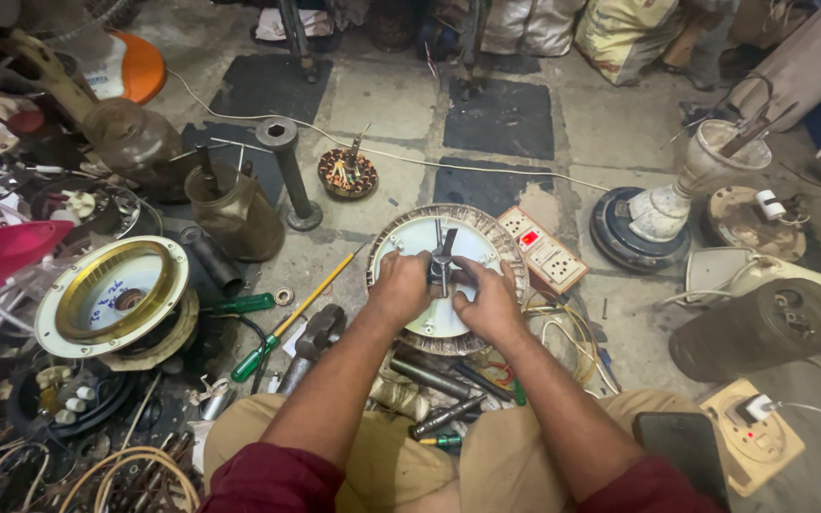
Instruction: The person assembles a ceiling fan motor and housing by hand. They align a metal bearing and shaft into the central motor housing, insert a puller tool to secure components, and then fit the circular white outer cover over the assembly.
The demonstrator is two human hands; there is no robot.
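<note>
evidently both hands, left hand (pixel 399 285) and right hand (pixel 488 300), clasp the dark puller (pixel 442 258) on the round fan motor (pixel 448 277), mid-extraction i judge, calling for steady turning.

Tiled floor (pixel 382 100) (dusty) bears round motor housing (pixel 486 237), socket board (pixel 544 249), screwdriver (pixel 287 328)

Grey stone-tile floor (pixel 401 104) w/ dark mats (pixel 501 114); sacks (pixel 624 28) just behind mats, cluttered parts left of them, dim light.
</note>
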